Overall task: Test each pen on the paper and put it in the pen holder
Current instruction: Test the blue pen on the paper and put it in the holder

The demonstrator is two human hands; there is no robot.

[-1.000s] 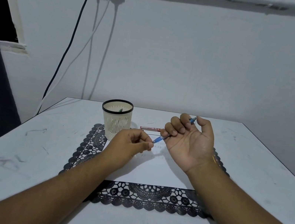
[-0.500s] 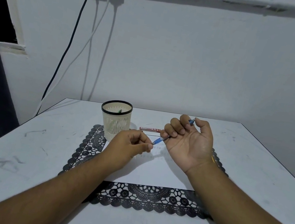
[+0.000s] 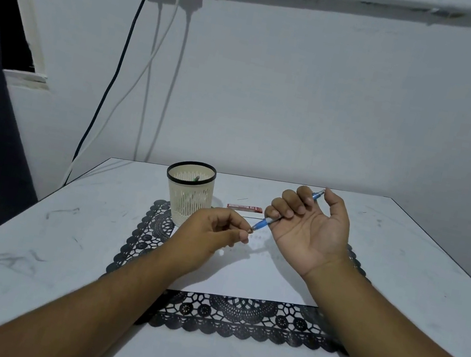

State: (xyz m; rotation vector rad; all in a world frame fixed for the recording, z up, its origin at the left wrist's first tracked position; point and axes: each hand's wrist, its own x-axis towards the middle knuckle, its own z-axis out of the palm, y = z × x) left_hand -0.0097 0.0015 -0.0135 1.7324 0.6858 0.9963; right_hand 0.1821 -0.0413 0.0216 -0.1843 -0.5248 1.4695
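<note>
Hands two, blue pen one, holder one

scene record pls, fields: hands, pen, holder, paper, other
right hand: palm up, fingers curled round the blue pen
left hand: fingertips pinched at the pen's tip
pen holder: upright at the paper's far left corner, a pen inside
paper: on black lace mat, faint marks
other: red case lying flat beyond the paper
</note>
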